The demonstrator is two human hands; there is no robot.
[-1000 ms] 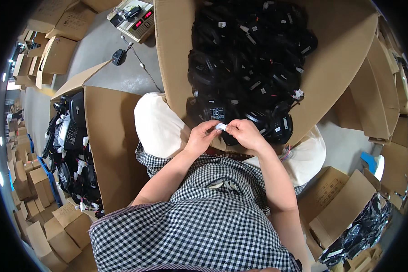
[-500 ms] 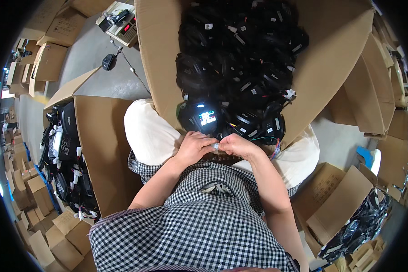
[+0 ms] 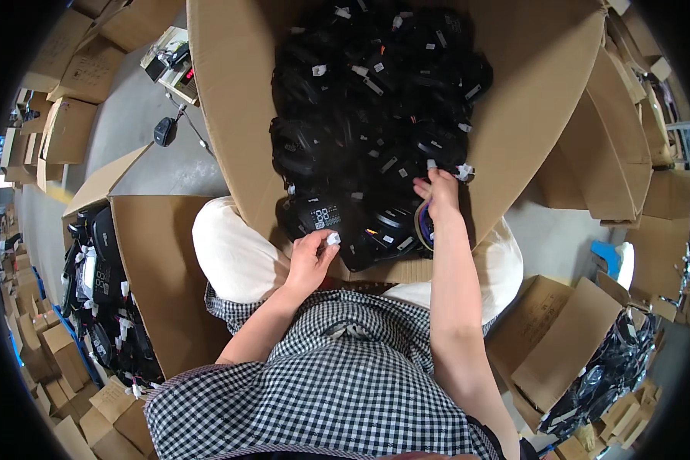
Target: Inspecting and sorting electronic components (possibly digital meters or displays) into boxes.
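The left hand (image 3: 308, 261) is pinching a white connector (image 3: 333, 239) while the right hand (image 3: 437, 192) is closing on a cable bundle (image 3: 422, 222), best pulled gently from the cardboard box (image 3: 529, 115).

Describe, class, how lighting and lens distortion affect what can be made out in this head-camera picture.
Head view: fisheye bends the big cardboard box edges and blackens the rim; the black parts merge into one dark mass with only white connectors standing out; the left hand and right hand are evenly lit and sharp.
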